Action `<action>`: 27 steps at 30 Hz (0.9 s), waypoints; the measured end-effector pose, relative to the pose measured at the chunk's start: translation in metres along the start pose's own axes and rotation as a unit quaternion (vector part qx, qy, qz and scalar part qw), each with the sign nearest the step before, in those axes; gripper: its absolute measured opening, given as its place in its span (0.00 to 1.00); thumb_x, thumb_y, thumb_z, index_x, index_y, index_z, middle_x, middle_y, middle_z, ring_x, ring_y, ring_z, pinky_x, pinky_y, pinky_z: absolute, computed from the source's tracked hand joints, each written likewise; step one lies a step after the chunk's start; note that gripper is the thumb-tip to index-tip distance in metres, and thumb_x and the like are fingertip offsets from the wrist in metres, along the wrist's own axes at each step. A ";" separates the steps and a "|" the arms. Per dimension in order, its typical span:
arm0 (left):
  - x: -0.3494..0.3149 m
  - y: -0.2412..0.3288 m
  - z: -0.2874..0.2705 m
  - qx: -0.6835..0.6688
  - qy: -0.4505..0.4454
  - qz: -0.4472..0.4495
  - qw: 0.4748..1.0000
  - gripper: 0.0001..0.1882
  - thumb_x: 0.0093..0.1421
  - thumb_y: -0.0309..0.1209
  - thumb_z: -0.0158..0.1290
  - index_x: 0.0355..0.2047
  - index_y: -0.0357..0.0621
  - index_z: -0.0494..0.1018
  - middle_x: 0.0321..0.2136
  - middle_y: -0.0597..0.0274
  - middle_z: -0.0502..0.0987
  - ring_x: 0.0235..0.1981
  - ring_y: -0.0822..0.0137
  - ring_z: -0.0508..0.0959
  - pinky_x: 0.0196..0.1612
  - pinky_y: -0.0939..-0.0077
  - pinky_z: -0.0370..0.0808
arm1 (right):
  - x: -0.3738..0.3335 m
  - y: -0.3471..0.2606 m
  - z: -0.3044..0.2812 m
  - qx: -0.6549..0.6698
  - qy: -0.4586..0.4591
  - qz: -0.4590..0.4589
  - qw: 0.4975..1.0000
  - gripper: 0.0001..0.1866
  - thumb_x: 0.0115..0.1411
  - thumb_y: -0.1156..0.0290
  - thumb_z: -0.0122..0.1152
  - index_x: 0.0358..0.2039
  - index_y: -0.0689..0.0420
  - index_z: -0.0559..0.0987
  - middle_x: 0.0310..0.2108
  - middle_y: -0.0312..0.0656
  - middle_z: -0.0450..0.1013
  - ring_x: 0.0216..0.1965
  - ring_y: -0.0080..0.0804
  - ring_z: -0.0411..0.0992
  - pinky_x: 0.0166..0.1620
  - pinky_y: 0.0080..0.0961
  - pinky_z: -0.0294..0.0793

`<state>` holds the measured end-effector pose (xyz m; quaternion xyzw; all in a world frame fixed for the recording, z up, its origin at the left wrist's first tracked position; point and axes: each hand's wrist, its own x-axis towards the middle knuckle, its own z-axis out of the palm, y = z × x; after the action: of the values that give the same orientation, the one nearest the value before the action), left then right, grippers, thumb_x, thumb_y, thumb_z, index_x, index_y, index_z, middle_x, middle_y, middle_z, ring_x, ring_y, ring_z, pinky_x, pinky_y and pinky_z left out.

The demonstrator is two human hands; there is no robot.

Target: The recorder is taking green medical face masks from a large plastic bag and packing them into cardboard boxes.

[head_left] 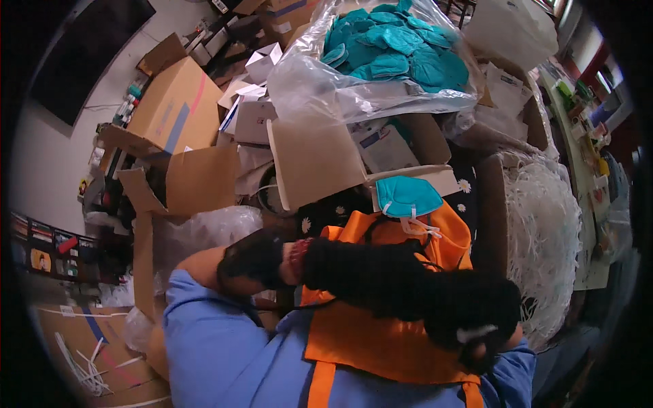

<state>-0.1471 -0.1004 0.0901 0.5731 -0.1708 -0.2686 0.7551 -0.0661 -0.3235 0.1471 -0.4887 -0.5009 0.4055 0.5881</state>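
Both my hands are in black gloves or sleeves, above the orange apron [381, 340] on my front. My left hand [354, 268] reaches rightward past a red bracelet [297, 260]. My right hand [473, 309] is lower, at the right side of the apron. Their dark shapes run together, so finger positions and anything held are hidden. A small whitish patch and a bit of bare skin show at the lower end of the dark shape. Just beyond my hands, a teal face mask [411, 196] with white ear loops [416, 228] lies against the apron's top and a carton edge.
A plastic-lined box [299, 85] heaped with teal masks [401, 44] stands at the far side. White stringy loops [544, 245] fill a box at the right. An open carton [316, 160] lies ahead. Cardboard boxes [173, 109] stand on the left. White strips [85, 370] lie at lower left.
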 end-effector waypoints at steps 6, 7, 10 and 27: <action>-0.050 0.013 0.035 0.370 0.003 0.115 0.922 0.09 0.59 0.32 0.52 0.39 0.45 0.77 0.34 0.55 0.78 0.33 0.60 0.79 0.38 0.73 0.77 | -0.033 0.018 -0.013 -0.013 -0.167 0.019 0.986 0.17 0.60 0.74 0.55 0.50 0.63 0.72 0.42 0.43 0.74 0.39 0.32 0.72 0.43 0.27 0.72; -0.056 0.014 0.040 0.397 -0.003 0.093 0.913 0.09 0.59 0.32 0.52 0.38 0.46 0.76 0.33 0.55 0.78 0.33 0.60 0.79 0.37 0.74 0.77 | -0.037 0.020 -0.018 -0.023 -0.143 0.033 0.989 0.17 0.60 0.74 0.55 0.50 0.63 0.72 0.42 0.44 0.74 0.39 0.32 0.72 0.43 0.27 0.72; -0.072 0.017 0.044 0.452 -0.002 0.083 0.888 0.09 0.60 0.32 0.51 0.39 0.47 0.76 0.32 0.55 0.78 0.32 0.59 0.79 0.36 0.71 0.77 | -0.055 0.022 -0.038 -0.066 -0.001 0.082 0.994 0.18 0.60 0.74 0.54 0.51 0.63 0.72 0.42 0.44 0.73 0.39 0.33 0.72 0.43 0.27 0.72; -0.188 -0.085 -0.218 0.676 0.381 -0.337 0.533 0.14 0.60 0.36 0.47 0.42 0.43 0.74 0.35 0.47 0.76 0.40 0.50 0.77 0.39 0.58 0.74 | -0.081 0.048 -0.261 -0.614 0.359 0.136 0.690 0.18 0.65 0.74 0.50 0.55 0.63 0.69 0.56 0.46 0.66 0.55 0.34 0.66 0.58 0.29 0.65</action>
<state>-0.1915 0.1642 -0.0435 0.9760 0.2079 -0.0636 -0.0102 0.1782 -0.4361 0.0791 -0.9119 -0.3169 -0.1231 0.2299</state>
